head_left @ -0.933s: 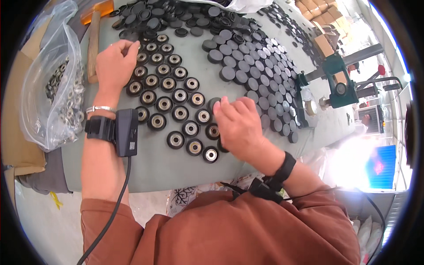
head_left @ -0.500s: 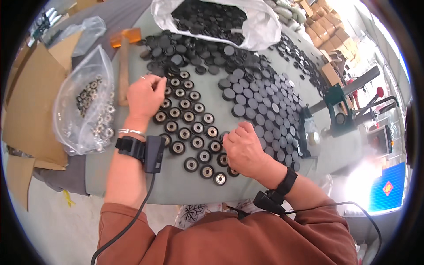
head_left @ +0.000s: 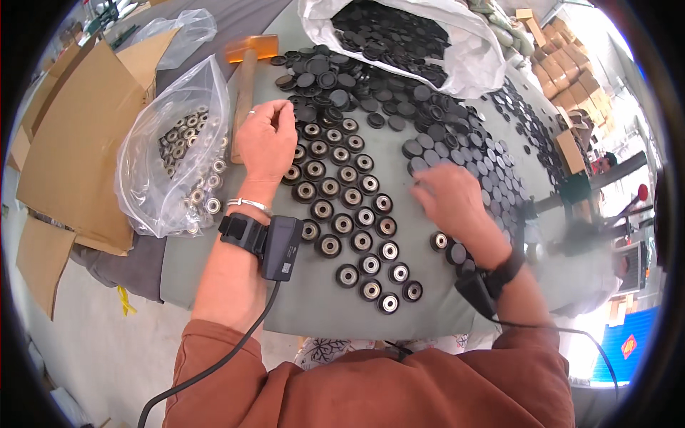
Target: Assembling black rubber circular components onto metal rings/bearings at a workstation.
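My left hand hovers at the far left end of several black-rimmed rollers with metal bearing centres, laid out in slanting rows. Its thumb and fingertips are pinched together; whatever they hold, if anything, is hidden. Over the near left edge of a spread of flat black discs is my right hand, smeared by motion, so its grip is unclear. Just below that hand, one roller sits apart from the rows. Loose black caps are heaped beyond my left hand.
A clear plastic bag of metal bearings lies at the left beside an open cardboard box. A mallet with an amber head lies farther back. A white sack of black discs stands far off; a green hand press is right.
The whole view has shifted. My right hand has moved away from the roller rows toward the flat discs, uncovering a lone roller. My left hand stays pinched near the caps.
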The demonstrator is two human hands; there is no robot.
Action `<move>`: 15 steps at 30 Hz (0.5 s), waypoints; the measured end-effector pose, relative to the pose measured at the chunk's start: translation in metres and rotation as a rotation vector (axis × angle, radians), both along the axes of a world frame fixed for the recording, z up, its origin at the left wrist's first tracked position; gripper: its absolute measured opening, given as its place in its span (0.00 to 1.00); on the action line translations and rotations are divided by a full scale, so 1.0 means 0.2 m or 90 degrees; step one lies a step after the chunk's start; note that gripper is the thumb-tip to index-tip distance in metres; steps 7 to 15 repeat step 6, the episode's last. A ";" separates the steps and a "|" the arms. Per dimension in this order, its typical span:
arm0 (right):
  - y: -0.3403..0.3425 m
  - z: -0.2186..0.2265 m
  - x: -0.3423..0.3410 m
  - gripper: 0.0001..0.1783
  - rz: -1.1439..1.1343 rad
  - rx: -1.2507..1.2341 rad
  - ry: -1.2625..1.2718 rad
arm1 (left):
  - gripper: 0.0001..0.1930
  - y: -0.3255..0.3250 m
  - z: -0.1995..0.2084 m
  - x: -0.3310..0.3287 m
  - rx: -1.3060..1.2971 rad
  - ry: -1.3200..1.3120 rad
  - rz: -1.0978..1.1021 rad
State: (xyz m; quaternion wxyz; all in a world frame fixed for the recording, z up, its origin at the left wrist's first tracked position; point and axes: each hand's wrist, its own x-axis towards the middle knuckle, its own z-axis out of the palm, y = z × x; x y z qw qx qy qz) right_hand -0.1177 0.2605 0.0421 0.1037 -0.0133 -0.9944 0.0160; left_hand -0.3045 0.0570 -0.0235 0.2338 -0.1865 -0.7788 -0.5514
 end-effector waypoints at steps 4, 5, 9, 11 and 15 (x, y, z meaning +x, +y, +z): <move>-0.07 0.00 -0.56 0.12 0.082 -0.131 0.130 | 0.09 0.01 0.02 -0.02 0.125 -0.009 0.035; -0.07 -0.04 -0.71 0.13 0.129 -0.156 0.175 | 0.09 0.01 0.02 -0.02 0.145 -0.011 0.041; -0.13 -0.02 -0.82 0.14 0.104 -0.156 0.137 | 0.09 0.00 0.01 -0.03 0.164 -0.015 0.049; -0.13 -0.02 -0.82 0.14 0.104 -0.156 0.137 | 0.09 0.00 0.01 -0.03 0.164 -0.015 0.049; -0.13 -0.02 -0.82 0.14 0.104 -0.156 0.137 | 0.09 0.00 0.01 -0.03 0.164 -0.015 0.049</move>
